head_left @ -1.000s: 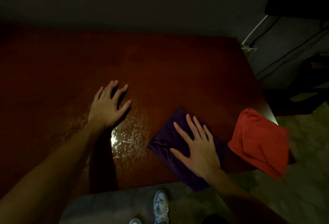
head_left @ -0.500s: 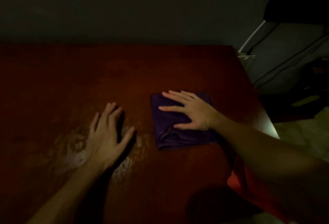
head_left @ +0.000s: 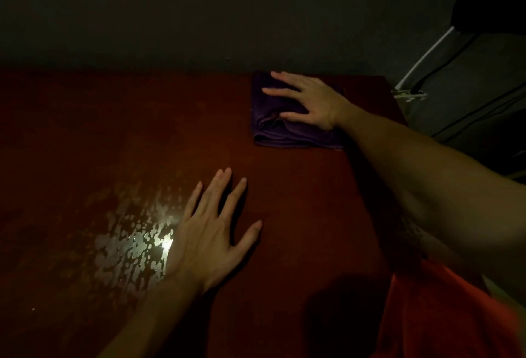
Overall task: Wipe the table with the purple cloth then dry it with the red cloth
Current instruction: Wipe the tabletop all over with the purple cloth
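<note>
The folded purple cloth (head_left: 284,130) lies at the far right corner of the dark red-brown table (head_left: 113,135). My right hand (head_left: 307,101) presses flat on top of it, fingers spread and pointing left. My left hand (head_left: 210,232) rests flat on the bare table near the middle, fingers apart, holding nothing. The red cloth (head_left: 438,320) sits at the near right edge of the table, partly under my right forearm.
A patch of wet streaks (head_left: 133,241) glistens on the table left of my left hand. A grey wall runs behind the table. To the right, beyond the table edge, hang a white cable (head_left: 421,59) and dark cables.
My right hand has slid the purple cloth away from me, from the near edge to the far right corner. My left hand has stayed flat on the table.
</note>
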